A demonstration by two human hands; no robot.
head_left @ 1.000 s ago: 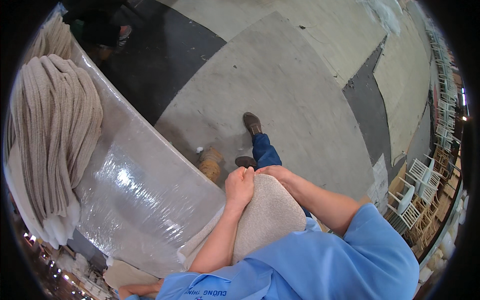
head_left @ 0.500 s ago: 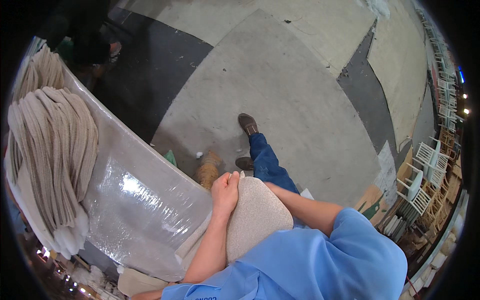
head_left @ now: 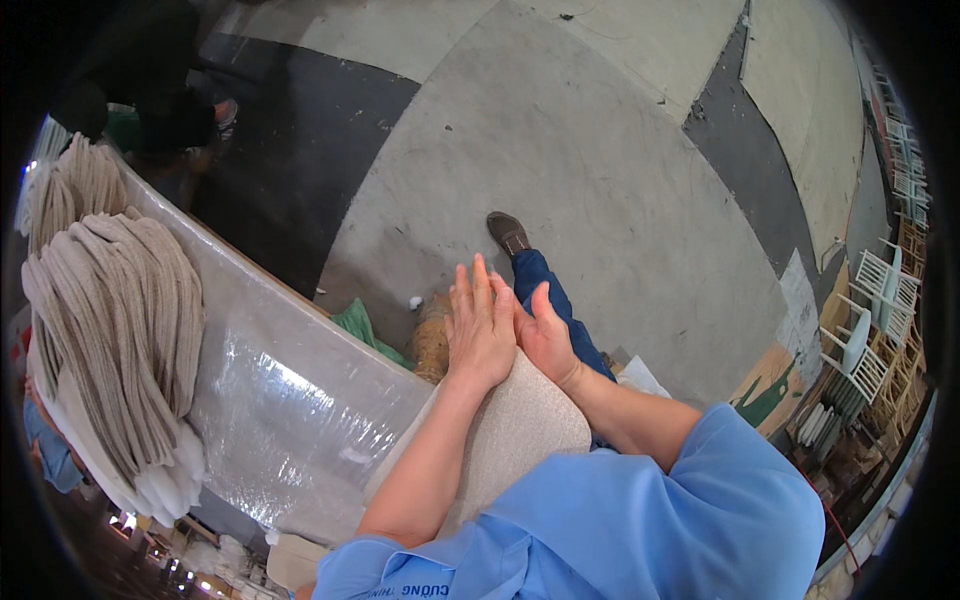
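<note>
Dark blue lettering (head_left: 420,591), upside down, on a light-blue shirt (head_left: 610,525)

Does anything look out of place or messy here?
A small white scrap lies loose on the floor, and crumpled green material shows past the edge of the table; both look like stray litter. The beige pad shows no obvious damage.

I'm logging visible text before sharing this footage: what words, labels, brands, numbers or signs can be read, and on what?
Blue shirt: dark lettering on the front, upside down and partly cut off at the lower edge; I won't copy out its wording.
Beige fabric piece: no text visible.
Plastic-wrapped surface: none readable.
Pale sheet on the floor: any marks are too faint to read.
</note>
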